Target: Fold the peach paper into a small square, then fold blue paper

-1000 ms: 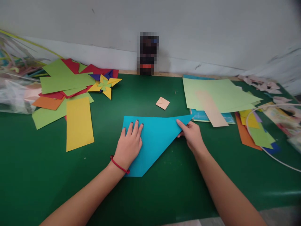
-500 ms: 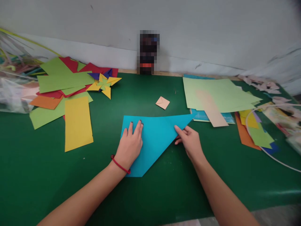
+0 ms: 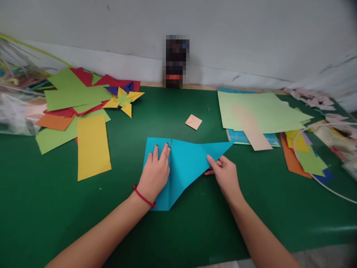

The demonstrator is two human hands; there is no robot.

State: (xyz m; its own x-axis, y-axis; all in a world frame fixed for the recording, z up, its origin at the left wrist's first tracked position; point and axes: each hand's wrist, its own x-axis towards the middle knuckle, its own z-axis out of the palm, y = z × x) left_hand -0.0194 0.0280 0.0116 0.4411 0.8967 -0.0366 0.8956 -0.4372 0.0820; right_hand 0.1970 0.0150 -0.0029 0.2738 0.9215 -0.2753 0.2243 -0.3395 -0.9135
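A sheet of blue paper [image 3: 182, 163] lies in front of me on the green table, with a vertical crease or tear line just right of my left hand and a long point reaching right. My left hand [image 3: 156, 165], a red cord bracelet [image 3: 144, 196] at its wrist, presses flat on the sheet's left part, fingers stretched out. At the slanted right edge, my right hand [image 3: 223, 169] pinches the paper between thumb and fingers; some fingertips are hidden beneath it. A small folded peach paper square [image 3: 193, 122] lies beyond the sheet.
Green, red and orange papers [image 3: 75, 95], a yellow sheet [image 3: 93, 149] and a folded paper star [image 3: 122, 99] are on the left. Pale green sheets [image 3: 251, 108], a peach strip [image 3: 255, 134] and coloured scraps [image 3: 309, 160] lie right. A pixelated dark object [image 3: 176, 61] stands against the wall.
The right part of the blue paper has shifted slightly, and a vertical line with a small gap at the top edge now shows beside my left fingers. My left hand stays in place.
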